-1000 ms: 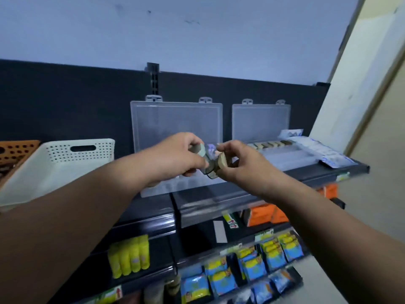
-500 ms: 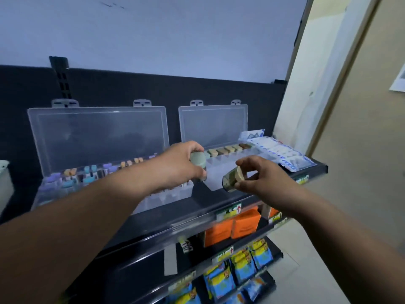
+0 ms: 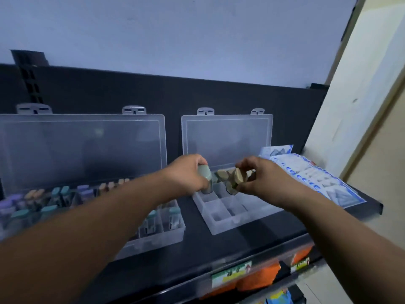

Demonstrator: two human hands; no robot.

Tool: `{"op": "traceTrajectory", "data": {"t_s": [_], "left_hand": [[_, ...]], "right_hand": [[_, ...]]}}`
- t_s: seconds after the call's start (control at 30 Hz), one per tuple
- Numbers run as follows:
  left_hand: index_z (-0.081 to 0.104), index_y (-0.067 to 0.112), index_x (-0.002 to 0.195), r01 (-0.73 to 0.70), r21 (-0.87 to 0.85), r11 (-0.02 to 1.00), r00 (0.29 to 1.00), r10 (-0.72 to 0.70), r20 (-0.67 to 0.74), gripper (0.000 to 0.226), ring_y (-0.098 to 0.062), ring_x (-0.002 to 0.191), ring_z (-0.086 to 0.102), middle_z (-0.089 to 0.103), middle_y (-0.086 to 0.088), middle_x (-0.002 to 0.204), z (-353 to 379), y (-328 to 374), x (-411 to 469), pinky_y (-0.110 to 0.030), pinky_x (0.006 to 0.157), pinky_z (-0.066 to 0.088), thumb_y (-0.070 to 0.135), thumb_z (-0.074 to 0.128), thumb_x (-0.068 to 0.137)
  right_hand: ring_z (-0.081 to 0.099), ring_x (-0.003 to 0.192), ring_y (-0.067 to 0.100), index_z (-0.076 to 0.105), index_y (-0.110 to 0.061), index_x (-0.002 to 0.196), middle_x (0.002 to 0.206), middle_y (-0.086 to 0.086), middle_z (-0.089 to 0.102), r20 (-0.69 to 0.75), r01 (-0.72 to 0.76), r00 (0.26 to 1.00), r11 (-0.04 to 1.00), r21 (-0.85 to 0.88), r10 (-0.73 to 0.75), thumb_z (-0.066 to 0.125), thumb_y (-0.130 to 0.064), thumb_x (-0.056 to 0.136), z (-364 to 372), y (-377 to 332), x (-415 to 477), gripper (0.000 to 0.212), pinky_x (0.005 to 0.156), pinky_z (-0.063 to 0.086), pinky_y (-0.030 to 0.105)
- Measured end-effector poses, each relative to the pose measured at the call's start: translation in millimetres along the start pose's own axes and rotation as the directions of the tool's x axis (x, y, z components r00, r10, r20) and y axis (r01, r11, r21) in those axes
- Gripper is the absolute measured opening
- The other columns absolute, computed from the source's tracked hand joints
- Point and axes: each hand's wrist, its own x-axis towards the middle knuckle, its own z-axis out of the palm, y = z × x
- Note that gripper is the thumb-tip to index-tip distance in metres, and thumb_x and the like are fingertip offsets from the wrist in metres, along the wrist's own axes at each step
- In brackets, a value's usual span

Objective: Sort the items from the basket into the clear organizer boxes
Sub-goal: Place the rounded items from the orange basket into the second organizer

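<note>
Pale green-capped bottle [image 3: 205, 174] is gripped by the left hand [image 3: 186, 172], fingers curled round it, cap uppermost. Its dark base is held at a far-left compartment of the smaller clear organizer box [image 3: 219, 229]; whether it touches the floor of the compartment cannot be told

Beige-capped bottle [image 3: 237, 180] is pinched between thumb and fingers of the right hand [image 3: 260, 178], tilted, cap turned toward the camera, base low over the neighbouring far-row compartment. The two bottles are held near each other, apart

A row of beige-capped bottles [image 3: 222, 174] is seen along the far side of the same box, partly hidden by both hands. The nearer compartments are shown as bare plastic. The box's lid [image 3: 228, 137] is stood open against the black back panel [image 3: 175, 95]

To the left, a larger clear organizer box [image 3: 174, 230] is set with its lid [image 3: 81, 148] likewise raised; bottles with purple, teal, peach and green caps are sorted in it, blurred

Both boxes are carried by a black shelf [image 3: 219, 249]. Blue-and-white packets [image 3: 317, 176] are laid at the shelf's right end, just beside the smaller box. Orange packs [image 3: 258, 279] are visible on the tier below
</note>
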Motion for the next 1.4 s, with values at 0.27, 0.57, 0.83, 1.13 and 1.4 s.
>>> {"op": "traceTrajectory", "data": {"t_s": [0.27,0.57,0.83,1.13,1.4], "left_hand": [[0.058,0.024,0.107,0.087,0.24,0.967,0.992,-0.064,-0.104,0.033,-0.014,0.093,0.059,0.061,0.004,0.104,34,-2,31,-0.034,0.083,0.052,0.022,0.073,0.078],[0.059,0.026,0.112,0.249,0.354,0.901,0.968,-0.226,-0.106,0.038,-0.01,0.089,0.055,0.059,0.007,0.105,53,-8,51,-0.023,0.072,0.043,0.018,0.074,0.079],[0.066,0.027,0.108,0.288,0.352,0.891,0.958,-0.263,-0.118,0.039,-0.013,0.094,0.063,0.067,0.006,0.103,59,-3,50,-0.039,0.088,0.053,0.018,0.076,0.072],[0.059,0.025,0.12,0.304,0.34,0.89,0.936,-0.213,-0.28,0.042,-0.007,0.089,0.053,0.056,0.011,0.104,61,2,32,-0.02,0.074,0.044,0.016,0.068,0.08],[0.062,0.023,0.115,0.365,0.392,0.844,0.841,-0.118,-0.529,0.032,-0.02,0.102,0.06,0.064,-0.001,0.114,29,-4,-28,-0.023,0.082,0.044,0.028,0.066,0.084]], "right_hand": [[0.063,0.085,0.013,0.058,-0.032,0.097,0.094,-0.006,0.064,0.234,0.15,0.962,0.988,-0.017,-0.142,0.078,-0.018,0.075,14,26,62,0.032,0.079,0.055,0.034],[0.057,0.099,0.014,0.057,-0.031,0.114,0.111,-0.008,0.059,0.427,0.386,0.844,0.92,-0.066,-0.323,0.077,-0.028,0.075,30,45,90,0.044,0.09,0.051,0.037],[0.058,0.101,0.012,0.056,-0.031,0.12,0.113,-0.009,0.061,0.514,0.404,0.786,0.915,-0.007,-0.343,0.079,-0.03,0.074,31,52,103,0.051,0.092,0.051,0.035],[0.056,0.101,0.013,0.056,-0.027,0.123,0.119,-0.005,0.056,0.449,0.506,0.773,0.862,-0.01,-0.449,0.076,-0.029,0.077,21,40,103,0.05,0.089,0.051,0.035],[0.055,0.097,0.017,0.059,-0.026,0.111,0.107,-0.003,0.054,0.348,0.706,0.658,0.707,0.02,-0.667,0.067,-0.033,0.085,34,-28,71,0.028,0.085,0.048,0.034]]}}
